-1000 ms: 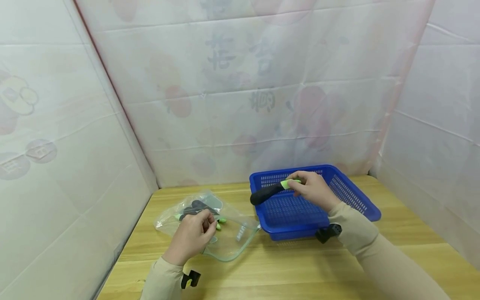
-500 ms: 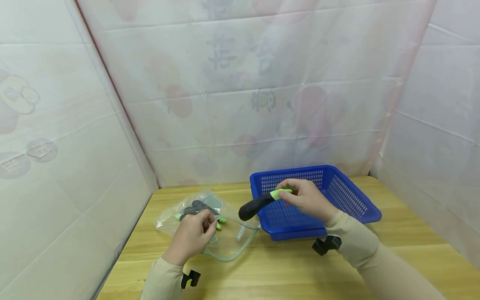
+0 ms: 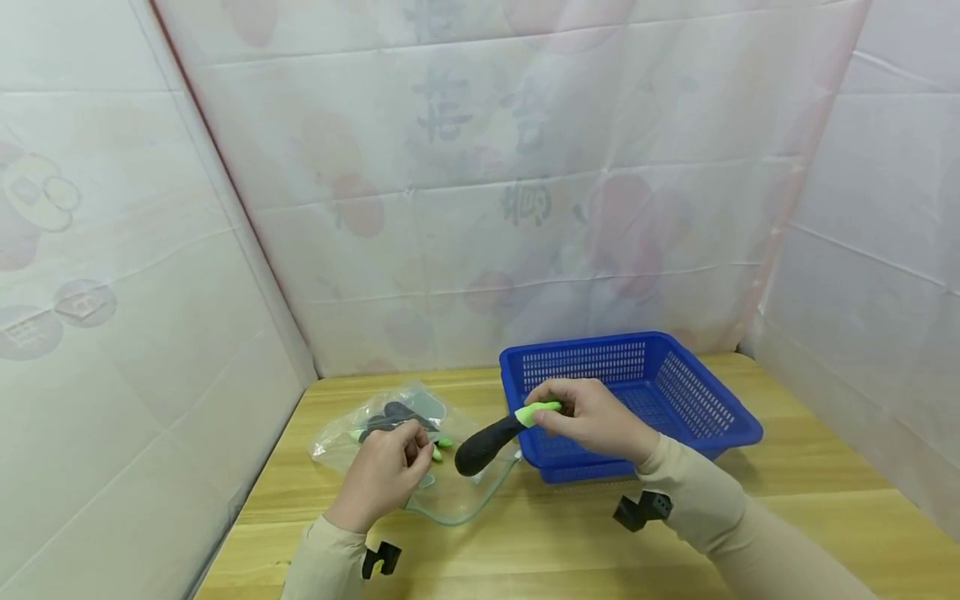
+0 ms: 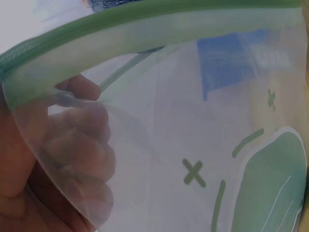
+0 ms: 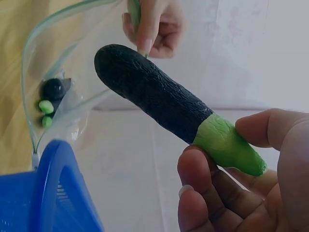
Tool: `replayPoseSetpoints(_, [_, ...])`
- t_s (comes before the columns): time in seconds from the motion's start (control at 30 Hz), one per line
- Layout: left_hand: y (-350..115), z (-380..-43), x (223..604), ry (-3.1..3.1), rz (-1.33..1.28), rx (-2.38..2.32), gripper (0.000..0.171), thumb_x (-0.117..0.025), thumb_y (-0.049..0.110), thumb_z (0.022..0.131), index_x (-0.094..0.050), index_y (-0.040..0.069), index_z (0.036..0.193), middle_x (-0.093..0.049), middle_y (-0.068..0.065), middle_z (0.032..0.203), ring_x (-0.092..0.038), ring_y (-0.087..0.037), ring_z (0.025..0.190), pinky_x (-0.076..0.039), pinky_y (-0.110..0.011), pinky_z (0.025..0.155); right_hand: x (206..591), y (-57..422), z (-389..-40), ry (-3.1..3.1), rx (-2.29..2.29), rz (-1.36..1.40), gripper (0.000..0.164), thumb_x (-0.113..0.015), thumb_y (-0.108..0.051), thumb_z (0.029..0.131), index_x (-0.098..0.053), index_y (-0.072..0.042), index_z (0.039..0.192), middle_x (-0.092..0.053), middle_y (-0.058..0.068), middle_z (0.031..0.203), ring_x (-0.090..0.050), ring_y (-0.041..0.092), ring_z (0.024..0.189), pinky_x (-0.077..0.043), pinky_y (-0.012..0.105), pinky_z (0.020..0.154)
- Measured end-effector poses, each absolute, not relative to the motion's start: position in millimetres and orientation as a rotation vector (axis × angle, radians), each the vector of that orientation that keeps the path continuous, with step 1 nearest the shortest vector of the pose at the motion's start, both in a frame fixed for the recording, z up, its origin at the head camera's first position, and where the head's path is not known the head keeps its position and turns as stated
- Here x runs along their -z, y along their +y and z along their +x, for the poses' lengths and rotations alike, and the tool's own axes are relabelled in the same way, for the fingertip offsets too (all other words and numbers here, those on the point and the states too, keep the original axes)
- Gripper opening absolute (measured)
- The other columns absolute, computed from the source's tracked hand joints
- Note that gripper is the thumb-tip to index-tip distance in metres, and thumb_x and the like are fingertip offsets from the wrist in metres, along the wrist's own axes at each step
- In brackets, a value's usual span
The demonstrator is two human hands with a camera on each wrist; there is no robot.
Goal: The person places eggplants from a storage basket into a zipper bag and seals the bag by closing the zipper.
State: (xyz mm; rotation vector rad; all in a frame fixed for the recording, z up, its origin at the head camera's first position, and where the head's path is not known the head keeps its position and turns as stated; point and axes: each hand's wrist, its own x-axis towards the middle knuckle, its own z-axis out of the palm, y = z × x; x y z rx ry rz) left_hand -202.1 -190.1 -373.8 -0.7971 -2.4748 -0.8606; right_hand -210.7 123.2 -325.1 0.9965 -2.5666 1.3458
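Note:
My right hand (image 3: 596, 421) pinches the green cap of a long black eggplant (image 3: 487, 447) between thumb and fingers. The eggplant's dark rounded end points left and down, over the mouth of a clear zip bag (image 3: 453, 504). With bent fingers my left hand (image 3: 384, 473) grips the bag's edge. In the left wrist view the fingers show through the plastic, below the green zip strip (image 4: 159, 14). Several more black eggplants (image 5: 53, 89) with green caps lie inside the bag, partly covered by the left hand in the head view.
A blue plastic basket (image 3: 592, 472) with slotted walls stands right of the bag, beyond my right hand. Its visible floor is bare. Both rest on a wooden table (image 3: 517, 558). Printed white sheets (image 3: 450, 275) hang behind the table and at both sides.
My right hand has carried the eggplant from over the basket leftward and nearer to me, to the bag's mouth. The left hand and the bag have stayed in place.

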Motion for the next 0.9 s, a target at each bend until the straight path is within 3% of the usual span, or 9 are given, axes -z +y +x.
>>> replayPoseSetpoints(0.27, [-190.2,-204.3,373.2,-2.457,-0.820,0.859,0.019,-0.065,0.004,0.086,-0.058,0.018,0.075,-0.043,0.019,0.053,-0.036,0.006,0.041,-0.036,-0.017,0.041,322.4,102.6,-200.7,-2.549,-1.316,1.084,0.011,-0.064,-0.013,0.093,-0.068,-0.017,0.103,-0.060,-0.004,0.077,-0.042,0.002,0.053,-0.036,0.020,0.047])
replayPoseSetpoints(0.5, [-190.1,-204.4,372.9,-2.455,-0.820,0.863,0.019,-0.066,0.003,0.085,-0.058,0.017,0.076,-0.044,0.019,0.053,-0.037,0.006,0.041,-0.036,-0.018,0.041,339.5,86.3,-204.0,-2.594,-1.248,1.155,0.018,-0.067,-0.020,0.091,-0.067,-0.020,0.109,-0.067,-0.010,0.089,-0.057,0.003,0.061,-0.050,0.023,0.055])
replayPoseSetpoints(0.9, [-190.7,-204.7,373.3,-2.465,-0.813,0.873,0.017,-0.067,0.005,0.085,-0.058,0.017,0.076,-0.045,0.019,0.054,-0.037,0.006,0.042,-0.036,-0.018,0.041,349.5,61.8,-205.9,-2.616,-1.129,1.187,0.024,-0.071,-0.013,0.087,-0.069,-0.018,0.110,-0.068,-0.011,0.094,-0.062,0.001,0.078,-0.054,0.024,0.068])
